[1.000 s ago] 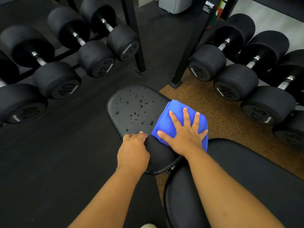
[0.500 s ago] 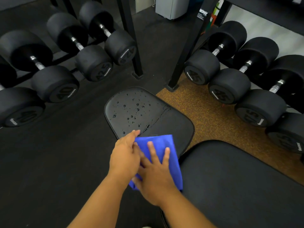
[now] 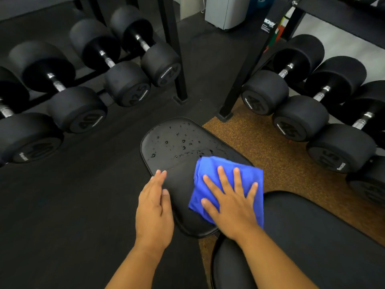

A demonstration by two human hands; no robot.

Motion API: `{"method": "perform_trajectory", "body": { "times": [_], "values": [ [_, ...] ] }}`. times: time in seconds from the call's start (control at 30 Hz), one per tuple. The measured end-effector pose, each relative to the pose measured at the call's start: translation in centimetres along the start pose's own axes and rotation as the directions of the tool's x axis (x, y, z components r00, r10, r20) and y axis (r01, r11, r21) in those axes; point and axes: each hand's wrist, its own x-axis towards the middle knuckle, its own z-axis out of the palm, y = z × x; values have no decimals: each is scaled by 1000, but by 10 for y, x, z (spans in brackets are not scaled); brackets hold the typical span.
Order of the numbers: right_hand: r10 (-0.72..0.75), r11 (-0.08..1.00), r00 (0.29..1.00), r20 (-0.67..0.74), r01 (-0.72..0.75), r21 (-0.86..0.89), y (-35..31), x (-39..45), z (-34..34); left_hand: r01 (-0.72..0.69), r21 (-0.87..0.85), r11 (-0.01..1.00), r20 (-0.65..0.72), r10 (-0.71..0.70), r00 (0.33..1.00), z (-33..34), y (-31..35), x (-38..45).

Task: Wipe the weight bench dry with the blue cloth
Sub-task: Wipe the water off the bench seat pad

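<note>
The black bench seat pad (image 3: 177, 142) lies in the middle of the view, with water drops on its far half. A folded blue cloth (image 3: 245, 174) rests on the pad's right side. My right hand (image 3: 231, 203) presses flat on the cloth, fingers spread. At the pad's left edge my left hand (image 3: 155, 207) lies flat, holding nothing. The near half of the pad looks free of drops. The larger black back pad (image 3: 312, 236) is at the lower right.
Racks of black dumbbells flank the bench, one row at the left (image 3: 77, 109) and one at the right (image 3: 302, 119). Two black rack posts (image 3: 177, 59) stand just beyond the pad. Black rubber floor lies left, brown speckled floor (image 3: 260, 142) right.
My right hand has slid the cloth from the pad's near left edge back to its right side. The left hand has stayed at the left edge.
</note>
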Motion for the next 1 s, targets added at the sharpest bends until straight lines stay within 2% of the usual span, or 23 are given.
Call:
{"method": "perform_trajectory", "body": {
  "times": [0.13,0.3,0.4,0.53,0.67,0.77,0.83,0.87,0.9,0.93,0.97,1.0],
  "values": [
    [-69,998,997,38,69,-8,-29,-27,10,99,-67,993,1,-99,995,-1,-3,-2],
    [-181,983,982,44,182,-1,-65,-8,1,148,-106,983,95,-138,986,4,2,1],
    [-301,948,948,108,309,-70,-79,18,-7,101,-79,992,121,-91,988,7,5,6],
    [-312,938,942,121,326,-121,-90,32,-18,68,-60,996,128,-60,990,6,7,12],
    [-368,925,928,62,372,-78,-74,-1,0,-10,28,1000,48,9,999,5,3,6],
    [-361,928,923,130,369,-42,-72,-20,7,-38,73,997,-28,40,999,5,-5,-2],
    [-384,920,914,130,391,-34,-76,-16,4,-58,38,998,-62,61,996,8,-4,-9],
    [-387,922,916,110,383,55,-77,-11,-6,-72,-9,997,-75,71,995,12,-2,-12],
    [-362,911,930,60,340,233,-74,-5,-12,-74,-73,995,-80,68,994,17,1,-15],
    [-297,846,955,14,257,467,-70,-1,-21,-54,-142,988,-70,45,997,23,6,-17],
    [-189,731,982,-27,160,663,-64,3,-28,-10,-199,980,-38,3,999,31,10,-19],
    [-50,634,994,-98,107,765,-55,4,-33,54,-205,977,23,-51,998,41,14,-21]
  ]
}}
